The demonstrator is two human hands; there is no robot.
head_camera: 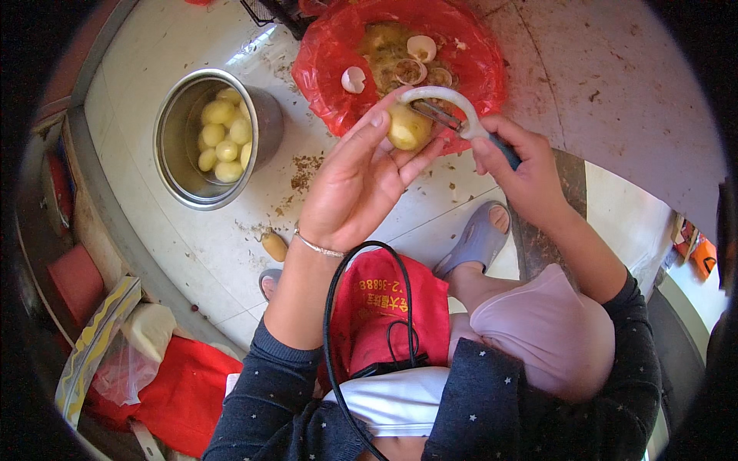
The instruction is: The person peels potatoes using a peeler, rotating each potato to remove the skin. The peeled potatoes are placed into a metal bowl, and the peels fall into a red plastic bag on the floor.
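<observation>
My left hand is palm up and holds a peeled potato between the thumb and fingers. In my right hand is a Y-shaped peeler with a white curved head and a dark handle. Its metal blade rests against or just over the upper side of the potato. Below both hands, a red plastic bag lines a bin holding wet scraps and broken eggshells. To the left a steel pot stands on the floor with several peeled potatoes in it.
An unpeeled potato lies on the tiled floor near my foot, among scattered peel bits. A table reaches in from the upper right. A red cloth and a black cord hang before me. Bags are at lower left.
</observation>
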